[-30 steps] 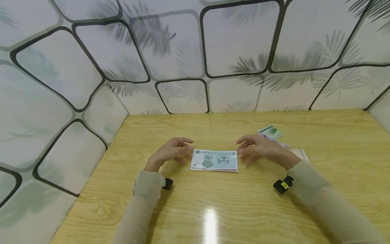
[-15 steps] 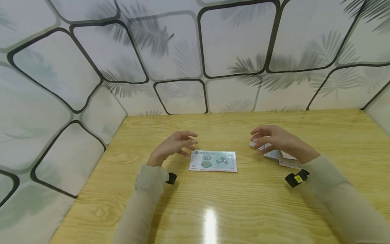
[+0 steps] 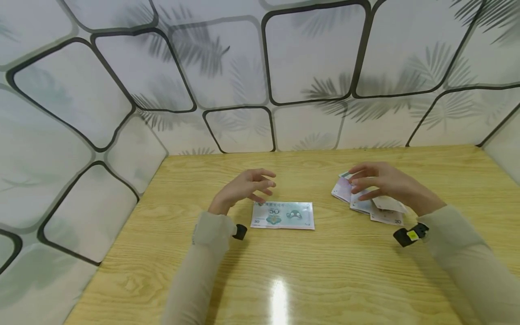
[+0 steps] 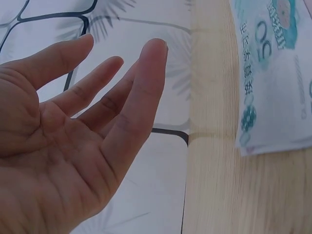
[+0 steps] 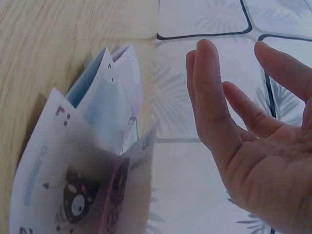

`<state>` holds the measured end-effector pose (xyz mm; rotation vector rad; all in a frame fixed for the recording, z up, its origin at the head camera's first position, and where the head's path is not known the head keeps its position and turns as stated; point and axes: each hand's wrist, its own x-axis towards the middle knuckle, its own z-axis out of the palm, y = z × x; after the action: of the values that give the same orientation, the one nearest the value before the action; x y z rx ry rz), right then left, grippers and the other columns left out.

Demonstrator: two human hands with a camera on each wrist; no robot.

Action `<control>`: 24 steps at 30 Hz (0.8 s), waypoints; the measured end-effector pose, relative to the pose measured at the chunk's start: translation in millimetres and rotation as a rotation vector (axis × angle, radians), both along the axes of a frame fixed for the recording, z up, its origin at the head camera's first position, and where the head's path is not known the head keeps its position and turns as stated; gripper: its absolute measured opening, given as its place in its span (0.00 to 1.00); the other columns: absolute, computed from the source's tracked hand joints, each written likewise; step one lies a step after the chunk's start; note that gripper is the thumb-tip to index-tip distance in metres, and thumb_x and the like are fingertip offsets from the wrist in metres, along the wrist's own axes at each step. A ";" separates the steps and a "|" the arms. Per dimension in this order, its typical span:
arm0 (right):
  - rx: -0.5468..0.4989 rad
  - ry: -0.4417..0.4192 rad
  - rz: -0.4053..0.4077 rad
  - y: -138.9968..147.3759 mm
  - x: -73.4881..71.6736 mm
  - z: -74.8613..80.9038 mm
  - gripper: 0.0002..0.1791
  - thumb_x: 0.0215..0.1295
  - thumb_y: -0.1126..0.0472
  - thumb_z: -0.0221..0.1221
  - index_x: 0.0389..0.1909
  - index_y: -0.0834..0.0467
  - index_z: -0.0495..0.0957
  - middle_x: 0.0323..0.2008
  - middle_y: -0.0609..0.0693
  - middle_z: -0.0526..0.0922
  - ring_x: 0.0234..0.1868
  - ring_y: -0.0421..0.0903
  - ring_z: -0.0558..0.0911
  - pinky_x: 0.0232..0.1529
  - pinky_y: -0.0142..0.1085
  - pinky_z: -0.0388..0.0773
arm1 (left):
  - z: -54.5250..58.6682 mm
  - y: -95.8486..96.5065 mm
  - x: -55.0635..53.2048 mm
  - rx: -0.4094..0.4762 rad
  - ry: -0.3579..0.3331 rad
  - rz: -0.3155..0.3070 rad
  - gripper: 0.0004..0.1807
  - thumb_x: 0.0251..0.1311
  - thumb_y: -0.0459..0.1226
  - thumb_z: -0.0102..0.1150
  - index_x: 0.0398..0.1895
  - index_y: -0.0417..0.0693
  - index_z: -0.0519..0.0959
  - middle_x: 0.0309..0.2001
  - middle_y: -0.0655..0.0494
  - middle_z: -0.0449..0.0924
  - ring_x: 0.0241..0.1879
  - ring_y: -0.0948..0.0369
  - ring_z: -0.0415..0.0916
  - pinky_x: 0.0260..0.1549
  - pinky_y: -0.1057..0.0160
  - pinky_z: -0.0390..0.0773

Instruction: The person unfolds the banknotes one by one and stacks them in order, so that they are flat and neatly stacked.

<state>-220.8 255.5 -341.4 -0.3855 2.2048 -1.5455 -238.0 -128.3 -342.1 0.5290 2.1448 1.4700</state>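
From my screen, the left hand [image 3: 243,186] hangs with its fingers spread and loosely bent, holding nothing. Just to the right of that hand, and a little nearer the person, the 50 note [image 3: 283,216] lies flat on the table [image 3: 280,262]. I can read "50" large in its left half and again small in its lower left corner; a row of characters along its upper edge is too small for me to make out. A teal cartoon face sits in its right half.

The right hand [image 3: 386,184] hovers with loosely curved fingers, gripping nothing. Below and to the left of it I see folded notes [image 3: 360,205], overlapping in a fan, partly hidden by the hand. The nearest one reads "20" at its lower right corner.
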 end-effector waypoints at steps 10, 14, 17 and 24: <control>0.012 0.019 -0.031 15.1 0.3 0.2 0.28 0.77 0.65 0.55 0.69 0.76 0.59 0.62 0.73 0.68 0.47 0.47 0.84 0.47 0.45 0.86 | -0.6 20.0 -6.6 -0.003 -0.005 -0.009 0.24 0.78 0.35 0.49 0.72 0.36 0.67 0.62 0.35 0.75 0.56 0.41 0.78 0.46 0.52 0.86; 0.009 0.014 -0.044 22.3 1.5 -2.2 0.27 0.77 0.65 0.55 0.68 0.76 0.59 0.58 0.67 0.74 0.47 0.47 0.85 0.46 0.46 0.86 | -1.1 26.5 -8.2 0.009 -0.009 -0.017 0.24 0.78 0.35 0.49 0.72 0.35 0.67 0.62 0.34 0.75 0.56 0.41 0.78 0.46 0.52 0.86; 0.017 0.012 -0.050 27.8 3.2 -4.3 0.27 0.77 0.66 0.54 0.68 0.76 0.59 0.56 0.65 0.75 0.47 0.47 0.85 0.46 0.46 0.86 | -2.1 31.6 -9.1 0.023 -0.015 -0.025 0.24 0.78 0.34 0.49 0.72 0.34 0.66 0.62 0.34 0.75 0.57 0.40 0.78 0.46 0.51 0.86; 0.043 0.026 -0.066 39.4 6.0 -6.6 0.28 0.77 0.66 0.54 0.69 0.76 0.58 0.63 0.72 0.69 0.46 0.43 0.84 0.46 0.44 0.86 | -5.2 45.9 -11.0 0.025 -0.020 -0.043 0.23 0.78 0.35 0.49 0.71 0.35 0.67 0.60 0.36 0.77 0.56 0.42 0.79 0.45 0.52 0.86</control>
<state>-214.9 294.8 -348.1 -0.3248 2.2880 -1.5323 -248.9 -82.4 -347.3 0.5636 2.0887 1.4745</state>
